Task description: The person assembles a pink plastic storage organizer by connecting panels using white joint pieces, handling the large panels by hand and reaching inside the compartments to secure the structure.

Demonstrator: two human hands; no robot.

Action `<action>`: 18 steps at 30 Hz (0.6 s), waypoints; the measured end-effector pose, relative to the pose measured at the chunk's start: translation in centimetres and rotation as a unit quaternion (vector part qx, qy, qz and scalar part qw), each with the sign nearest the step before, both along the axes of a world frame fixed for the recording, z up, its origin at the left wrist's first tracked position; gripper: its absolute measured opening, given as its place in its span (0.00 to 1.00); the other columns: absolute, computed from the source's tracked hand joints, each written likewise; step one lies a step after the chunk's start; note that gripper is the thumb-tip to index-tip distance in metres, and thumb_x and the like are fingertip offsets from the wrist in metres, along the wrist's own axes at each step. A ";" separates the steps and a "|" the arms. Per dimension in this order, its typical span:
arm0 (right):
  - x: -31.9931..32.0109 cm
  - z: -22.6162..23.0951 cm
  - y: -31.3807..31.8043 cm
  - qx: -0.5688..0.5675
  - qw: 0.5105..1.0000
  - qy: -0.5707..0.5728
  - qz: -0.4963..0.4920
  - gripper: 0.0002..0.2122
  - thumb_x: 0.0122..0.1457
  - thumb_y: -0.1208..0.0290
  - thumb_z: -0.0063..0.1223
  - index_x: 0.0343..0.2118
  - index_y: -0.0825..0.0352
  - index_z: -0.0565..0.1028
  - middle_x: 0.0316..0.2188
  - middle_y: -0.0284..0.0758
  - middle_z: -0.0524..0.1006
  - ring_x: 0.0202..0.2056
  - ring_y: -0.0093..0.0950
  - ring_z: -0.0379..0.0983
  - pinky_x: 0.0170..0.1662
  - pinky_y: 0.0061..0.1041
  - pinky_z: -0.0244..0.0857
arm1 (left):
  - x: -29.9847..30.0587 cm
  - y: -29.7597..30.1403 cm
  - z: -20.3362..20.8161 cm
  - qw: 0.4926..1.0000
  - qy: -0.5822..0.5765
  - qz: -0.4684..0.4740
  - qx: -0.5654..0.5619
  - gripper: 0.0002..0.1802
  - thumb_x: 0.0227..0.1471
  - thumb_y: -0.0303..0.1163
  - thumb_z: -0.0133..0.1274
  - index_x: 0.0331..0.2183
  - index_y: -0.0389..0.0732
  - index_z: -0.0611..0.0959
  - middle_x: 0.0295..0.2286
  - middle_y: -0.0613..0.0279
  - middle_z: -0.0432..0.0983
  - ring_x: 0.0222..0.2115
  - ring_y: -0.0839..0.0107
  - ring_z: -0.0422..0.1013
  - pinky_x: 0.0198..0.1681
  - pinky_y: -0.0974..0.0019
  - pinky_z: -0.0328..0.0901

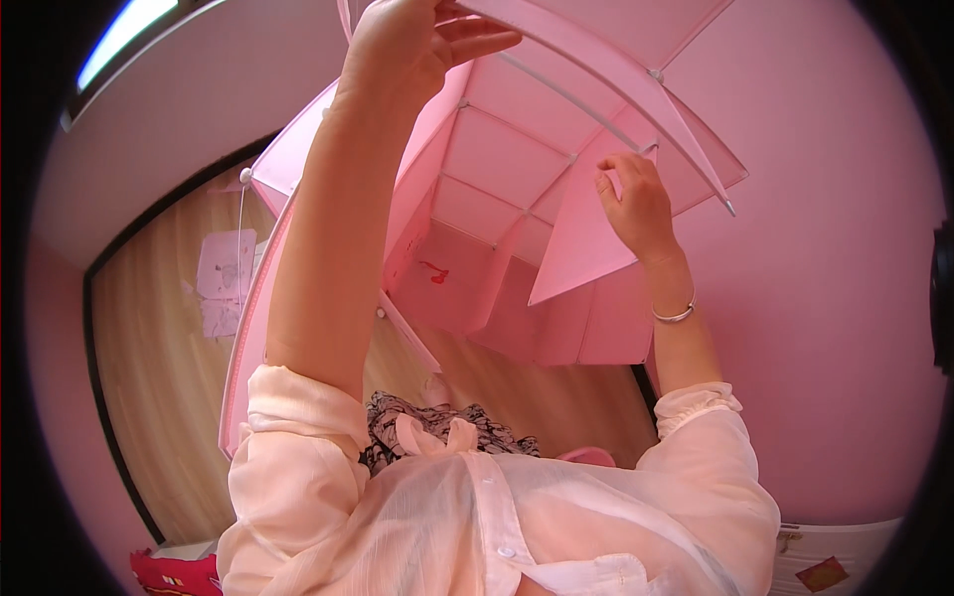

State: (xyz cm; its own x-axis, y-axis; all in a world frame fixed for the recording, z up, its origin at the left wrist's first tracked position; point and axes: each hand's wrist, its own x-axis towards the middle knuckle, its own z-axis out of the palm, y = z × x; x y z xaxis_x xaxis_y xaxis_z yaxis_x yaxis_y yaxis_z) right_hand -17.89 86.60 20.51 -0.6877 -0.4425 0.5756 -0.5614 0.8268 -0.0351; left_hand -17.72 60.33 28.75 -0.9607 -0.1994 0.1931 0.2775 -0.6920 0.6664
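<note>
A large pink storage cabinet of thin panels (492,149) on white rods stands in front of me, its inside showing. My left hand (397,45) is raised to its upper front edge, gripping a long pink panel (636,84); the top of the hand is cut off, and the other fingers stretch out beneath the edge. To the right, my right hand (639,204) is lifted beside a pointed pink flap (586,233) that hangs tilted across the opening. Its fingers are loosely bent with a gap at the thumb, and nothing shows between them. A silver bangle circles that wrist.
A pale wooden floor (164,397) with a dark border lies below. Pink sheets (224,283) rest on it at left. A pink wall (815,328) rises close on the right. A white piece of furniture (845,556) is at lower right, and a red item (174,573) at lower left.
</note>
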 end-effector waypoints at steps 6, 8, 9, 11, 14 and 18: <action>-9.2 -0.2 1.8 0.207 0.971 0.006 -0.115 0.20 0.47 0.67 0.50 0.41 0.71 0.61 0.39 0.45 0.66 0.42 0.40 0.63 0.43 0.34 0.59 | -0.2 -1.3 0.4 0.998 0.055 -0.034 0.009 0.04 0.44 0.22 0.35 0.24 0.31 0.63 0.23 0.48 0.62 0.23 0.55 0.67 0.28 0.49 0.69; -12.0 -0.5 1.1 0.182 0.971 -0.067 -0.138 0.21 0.48 0.66 0.48 0.43 0.71 0.61 0.42 0.47 0.66 0.45 0.41 0.61 0.45 0.34 0.56 | -0.3 -2.2 0.5 0.999 0.031 -0.025 0.026 0.04 0.44 0.22 0.35 0.23 0.30 0.63 0.22 0.48 0.62 0.23 0.54 0.67 0.28 0.48 0.69; -13.0 -0.4 0.4 0.182 0.972 -0.068 -0.134 0.21 0.48 0.66 0.48 0.43 0.71 0.61 0.42 0.47 0.66 0.45 0.41 0.61 0.45 0.34 0.56 | -0.2 -2.6 0.7 0.999 0.011 -0.019 0.041 0.04 0.44 0.22 0.35 0.23 0.30 0.63 0.22 0.47 0.62 0.23 0.53 0.67 0.29 0.47 0.68; -14.3 -0.3 -0.1 0.137 0.948 -0.237 -0.161 0.16 0.50 0.67 0.45 0.40 0.68 0.61 0.37 0.47 0.67 0.42 0.43 0.63 0.44 0.38 0.57 | -0.3 -2.4 1.0 0.999 0.019 -0.022 0.019 0.05 0.45 0.23 0.35 0.23 0.30 0.63 0.22 0.47 0.63 0.24 0.53 0.67 0.29 0.47 0.68; -13.8 -0.4 -0.2 0.195 0.952 -0.195 -0.129 0.14 0.54 0.62 0.39 0.38 0.66 0.62 0.30 0.48 0.71 0.34 0.44 0.67 0.37 0.38 0.59 | -0.2 -2.7 0.8 0.998 0.045 -0.034 -0.016 0.07 0.47 0.24 0.34 0.23 0.30 0.64 0.23 0.45 0.64 0.25 0.52 0.67 0.30 0.47 0.68; -10.6 0.7 0.3 0.163 0.984 -0.069 -0.036 0.10 0.54 0.64 0.40 0.32 0.66 0.63 0.25 0.44 0.71 0.29 0.44 0.67 0.30 0.39 0.60 | 0.2 -3.4 0.9 0.998 0.046 -0.037 -0.016 0.10 0.49 0.27 0.34 0.25 0.29 0.66 0.27 0.41 0.65 0.28 0.51 0.68 0.32 0.47 0.67</action>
State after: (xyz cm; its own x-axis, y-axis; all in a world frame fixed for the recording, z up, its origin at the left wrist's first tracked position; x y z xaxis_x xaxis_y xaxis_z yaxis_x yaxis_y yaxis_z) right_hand -28.49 86.86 21.22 -0.7857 -0.5351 0.3104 -0.5095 0.8443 0.1660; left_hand -17.47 56.93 29.69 -0.9506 -0.1204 0.2861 0.2870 -0.6923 0.6621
